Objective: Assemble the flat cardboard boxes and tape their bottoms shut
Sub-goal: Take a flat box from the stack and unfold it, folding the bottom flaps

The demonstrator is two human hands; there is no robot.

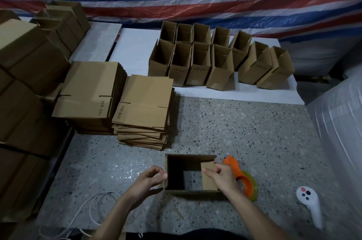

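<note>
An opened-out cardboard box [188, 158] stands on the speckled floor right in front of me, its inside open to the floor. My left hand [148, 180] grips its left wall with curled fingers. My right hand [221, 178] pinches the small right flap [208, 180], which is folded inward. An orange tape dispenser [242, 178] with a greenish roll lies on the floor just right of the box, partly behind my right hand. Two stacks of flat boxes [145, 106] sit to the upper left.
Several assembled open boxes [215, 59] stand in rows on a white sheet [235, 93] at the back. Tall box stacks [23, 83] line the left. A white controller [310, 203] lies at right, white cables [94, 206] at lower left, a plastic-wrapped bundle [340, 122] at far right.
</note>
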